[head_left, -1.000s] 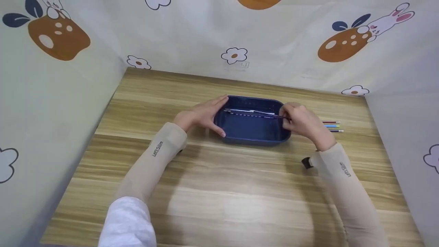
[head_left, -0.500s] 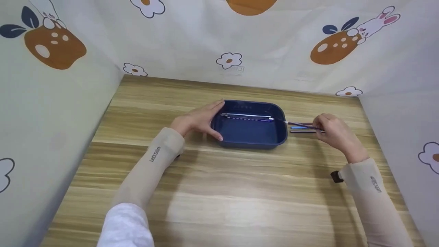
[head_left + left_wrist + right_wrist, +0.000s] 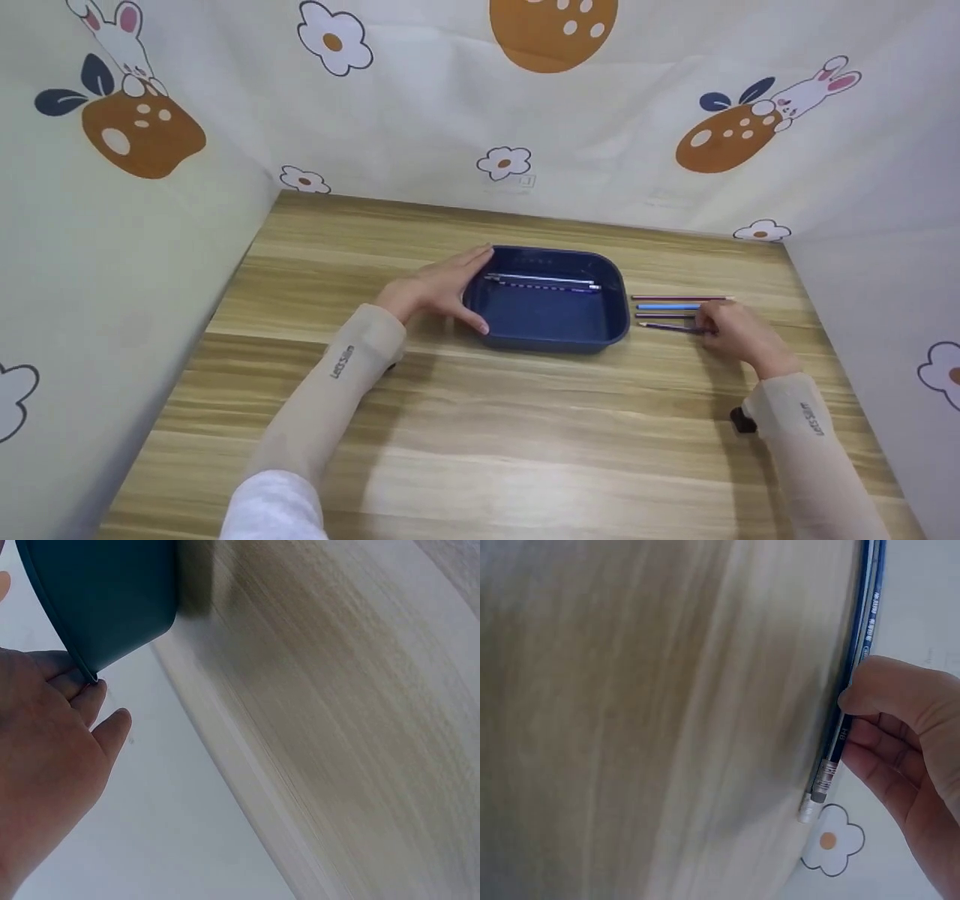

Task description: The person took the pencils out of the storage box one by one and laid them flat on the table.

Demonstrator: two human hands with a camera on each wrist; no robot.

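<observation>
A dark blue tray (image 3: 544, 346) stands mid-table. Inside lie a pencil with a dashed pattern (image 3: 551, 287) and a pale, shiny one (image 3: 540, 278). My left hand (image 3: 436, 291) spans the tray's left end, thumb toward the front corner, fingers along the back corner. In the left wrist view its fingertips touch the rim. Right of the tray, my right hand (image 3: 742, 339) pinches a dark pencil (image 3: 667, 327) low over the tabletop, its tip pointing at the tray. The right wrist view shows thumb and fingers on this pencil (image 3: 829, 769) near its eraser end, alongside another pencil (image 3: 808, 804).
Beyond the held pencil, a maroon pencil (image 3: 675, 298), a bright blue one (image 3: 664, 307) and a dark one (image 3: 660, 316) lie roughly parallel on the wooden table (image 3: 525, 442). Patterned sheeting (image 3: 420, 142) encloses the back and sides.
My right hand has moved right from the tray's right end, bringing the dark pencil out and down beside the other three. My left hand keeps its place on the tray. The head view has tilted up.
</observation>
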